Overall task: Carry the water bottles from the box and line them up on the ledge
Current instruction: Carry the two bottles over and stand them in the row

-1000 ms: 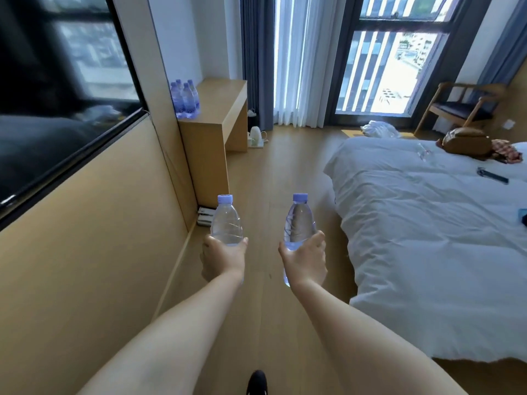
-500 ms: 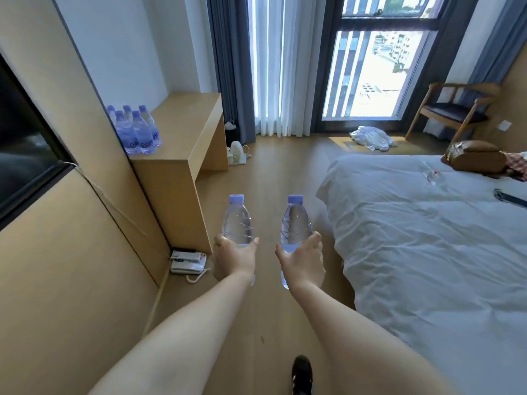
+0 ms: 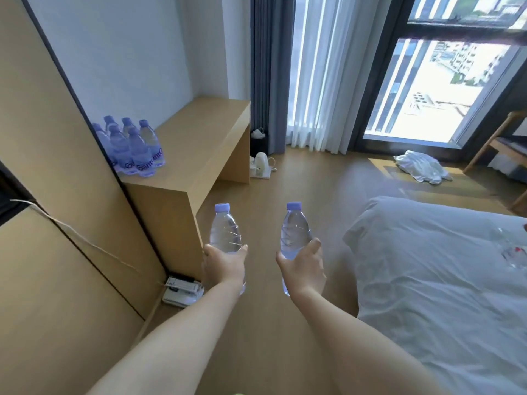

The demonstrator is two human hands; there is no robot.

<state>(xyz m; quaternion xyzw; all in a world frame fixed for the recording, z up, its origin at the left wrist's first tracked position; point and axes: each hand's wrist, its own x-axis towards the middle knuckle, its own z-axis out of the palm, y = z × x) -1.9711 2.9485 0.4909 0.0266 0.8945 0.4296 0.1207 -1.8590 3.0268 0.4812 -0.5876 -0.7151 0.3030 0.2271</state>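
Observation:
My left hand (image 3: 224, 266) grips a clear water bottle (image 3: 225, 232) with a purple cap, held upright in front of me. My right hand (image 3: 302, 270) grips a second, like bottle (image 3: 294, 233), also upright. Several more bottles (image 3: 134, 148) stand grouped on the near left end of the wooden ledge (image 3: 196, 143), against the wall panel. Both held bottles are lower than the ledge top and to its right. No box is in view.
A white bed (image 3: 433, 280) fills the right side. A phone (image 3: 182, 290) lies on the floor at the ledge's foot. A kettle (image 3: 261, 163) sits on the floor past the ledge, white cloth (image 3: 420, 169) near the window, a wooden chair (image 3: 502, 146) far right.
I have walked forward: the ledge and its bottles have come much closer and larger on the left. Both hands still hold their bottles upright in the same pose.

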